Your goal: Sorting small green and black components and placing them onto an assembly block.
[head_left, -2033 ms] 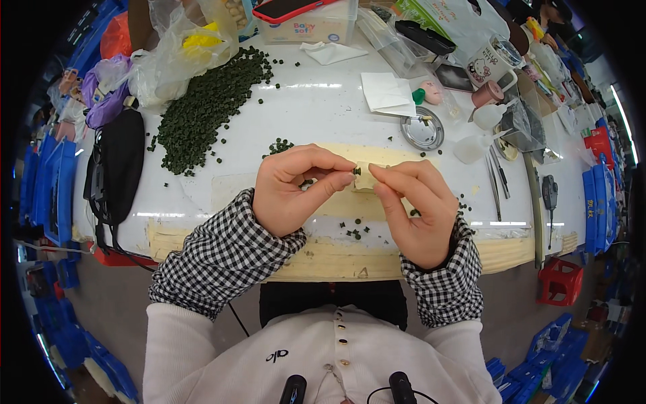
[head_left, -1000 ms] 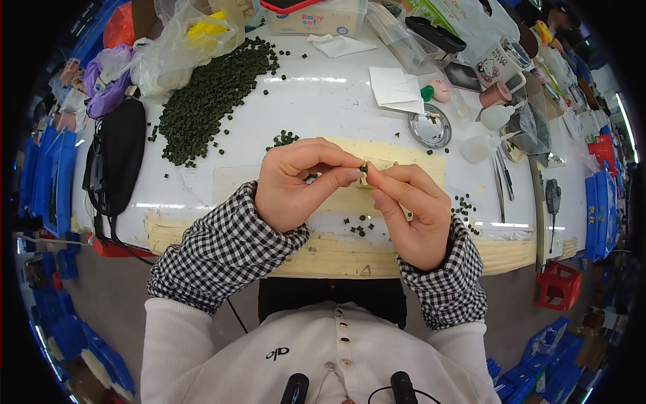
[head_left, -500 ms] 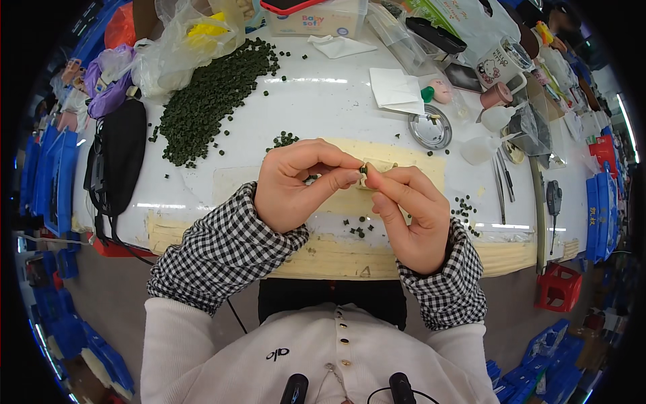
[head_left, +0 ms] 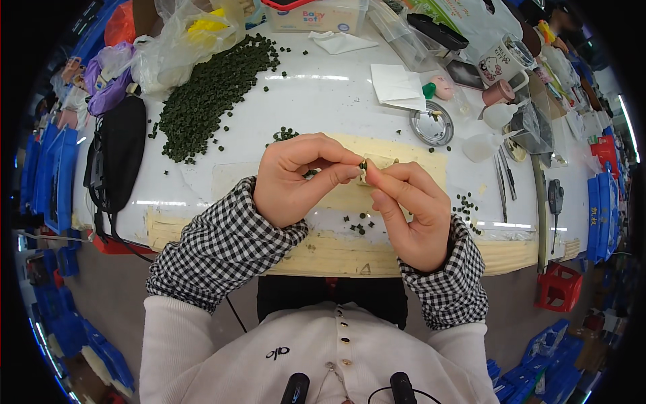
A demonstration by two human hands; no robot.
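Note:
Over the pale yellow tape (head_left: 420, 151) on the white table, my left hand (head_left: 289, 182) pinches a small dark green piece (head_left: 363, 164) between thumb and forefinger. The curled fingers of my right hand (head_left: 424, 219) meet it from the other side, its forefinger tip at the piece. Whatever lies between those right fingers is hidden. Just behind the fingertips lies a small cream block (head_left: 385, 162). Loose dark green pieces (head_left: 358, 227) lie between my wrists, and more small round pieces (head_left: 465, 204) are right of my right hand. A large pile of dark green pieces (head_left: 208, 101) spreads at the far left.
Tweezers (head_left: 501, 188) lie on the right, near a round metal dish (head_left: 422, 129) and white paper squares (head_left: 397, 84). A mug (head_left: 494, 65) and a pinkish spool (head_left: 498, 93) stand at the back right. A black pouch (head_left: 128, 155) is at the left edge.
Both hands stay almost in place, fingertips together. The green piece is turned slightly between them. The whole view has shifted a little.

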